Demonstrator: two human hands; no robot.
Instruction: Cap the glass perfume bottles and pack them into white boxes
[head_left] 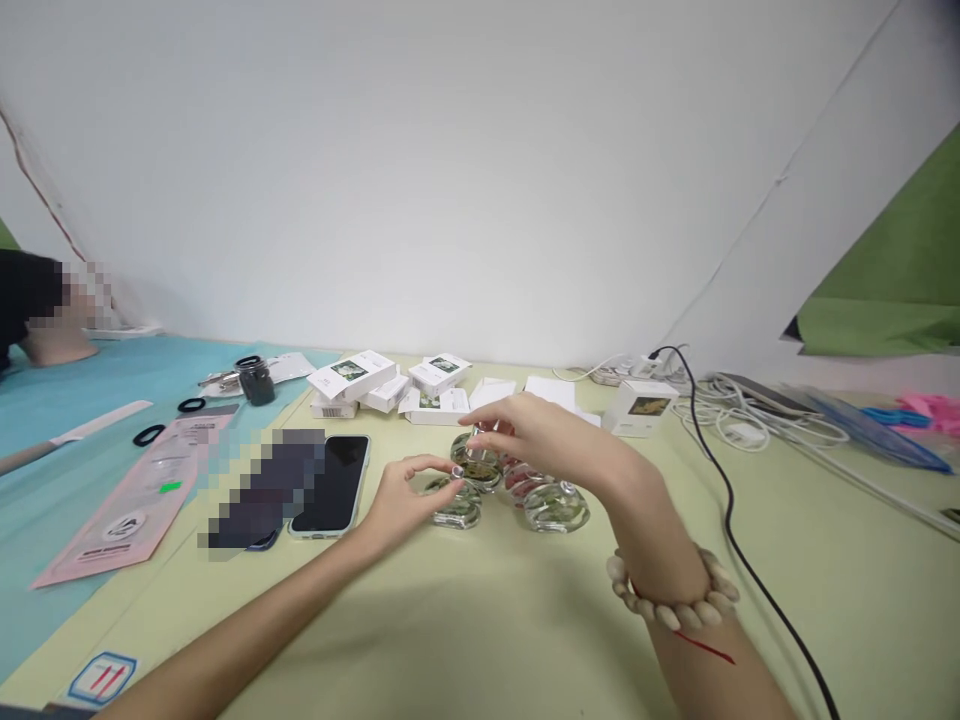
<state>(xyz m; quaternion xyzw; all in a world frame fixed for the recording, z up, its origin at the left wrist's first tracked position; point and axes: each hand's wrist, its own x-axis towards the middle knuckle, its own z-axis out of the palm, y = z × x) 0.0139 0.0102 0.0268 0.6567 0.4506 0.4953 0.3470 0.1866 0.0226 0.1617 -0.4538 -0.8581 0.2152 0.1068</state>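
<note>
My left hand (pixel 405 497) is curled with thumb and fingers pinched around a small clear glass bottle (pixel 456 509) lying on the pale green table (pixel 480 620). My right hand (pixel 534 432) reaches in from the right, fingertips closed on another clear bottle with greenish contents (pixel 478 468) just above it. Two more bottles lie beside them, one with red contents (pixel 521 482) and one with green (pixel 556 506). A bead bracelet (pixel 671 600) circles my right wrist.
A phone (pixel 334 485) lies left of my hands. Small white boxes (pixel 390 385) and another white box (pixel 640 406) sit behind. A black cable (pixel 739 545) and white cables (pixel 750 420) run at right. A pink sheet (pixel 127 500), black jar (pixel 256 380) and another person's arm (pixel 52 340) are at left.
</note>
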